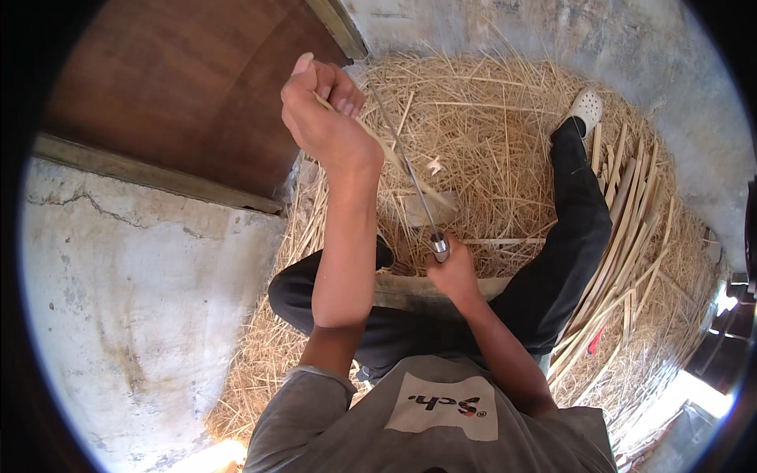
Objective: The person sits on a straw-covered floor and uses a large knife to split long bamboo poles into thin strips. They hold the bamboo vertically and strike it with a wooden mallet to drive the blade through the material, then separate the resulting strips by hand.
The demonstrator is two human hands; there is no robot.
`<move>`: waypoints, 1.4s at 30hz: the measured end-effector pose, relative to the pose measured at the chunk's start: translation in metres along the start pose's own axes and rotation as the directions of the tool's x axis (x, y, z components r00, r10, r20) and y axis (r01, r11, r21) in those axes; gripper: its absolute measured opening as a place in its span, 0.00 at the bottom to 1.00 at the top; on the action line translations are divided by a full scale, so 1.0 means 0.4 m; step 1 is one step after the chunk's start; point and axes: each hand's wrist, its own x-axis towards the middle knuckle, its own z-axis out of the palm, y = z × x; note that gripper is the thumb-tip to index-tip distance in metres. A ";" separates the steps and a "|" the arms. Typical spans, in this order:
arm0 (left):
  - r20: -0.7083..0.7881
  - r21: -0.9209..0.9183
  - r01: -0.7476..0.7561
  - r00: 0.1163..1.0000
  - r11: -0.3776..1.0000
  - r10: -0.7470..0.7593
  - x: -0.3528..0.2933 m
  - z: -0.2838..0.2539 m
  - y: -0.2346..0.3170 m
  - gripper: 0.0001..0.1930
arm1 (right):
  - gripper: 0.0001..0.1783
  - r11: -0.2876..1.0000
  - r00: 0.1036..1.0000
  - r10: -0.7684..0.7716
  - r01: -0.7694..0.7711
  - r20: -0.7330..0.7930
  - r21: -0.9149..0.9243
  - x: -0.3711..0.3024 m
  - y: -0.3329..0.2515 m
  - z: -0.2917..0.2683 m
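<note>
My left hand [323,106] is raised at the upper left, its fingers closed on a thin, pale bamboo strip [390,153]. From that fist the strip slants down to the right, passing the knife blade; whether the two touch I cannot tell. Low in front of my body, my right hand [455,266] grips a knife [439,246] by its handle, with a metal collar showing above the fingers. Its long, narrow blade points up and away, toward the left. Beyond the knife a pale flat block [430,208] sits in the shavings.
Heaped shavings [489,150] cover the floor around my legs. Long split strips [619,229] lie in a bundle at my right. A pale beam [418,290] crosses before my lap. Walls [142,299] and a brown door [189,87] enclose the left. A white clog [587,106] is on my right foot.
</note>
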 end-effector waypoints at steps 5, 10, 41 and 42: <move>-0.071 -0.014 0.020 0.997 1.000 -0.021 0.050 -0.055 0.016 0.15 | 0.21 0.988 0.978 0.099 -0.075 0.181 -0.134 0.096 0.152 0.018; -0.116 0.003 0.027 0.993 1.000 -0.026 0.058 -0.104 0.026 0.15 | 0.18 0.998 0.998 -0.061 0.061 -0.013 -0.020 0.048 0.058 0.084; -0.070 0.053 -0.006 0.997 0.999 0.010 0.067 -0.141 0.055 0.15 | 0.21 0.824 0.872 0.432 -0.277 0.232 -0.494 0.242 0.602 0.148; -0.072 0.052 -0.006 0.997 0.999 0.009 0.067 -0.143 0.056 0.16 | 0.22 0.819 0.872 0.448 -0.312 0.198 -0.482 0.240 0.606 0.157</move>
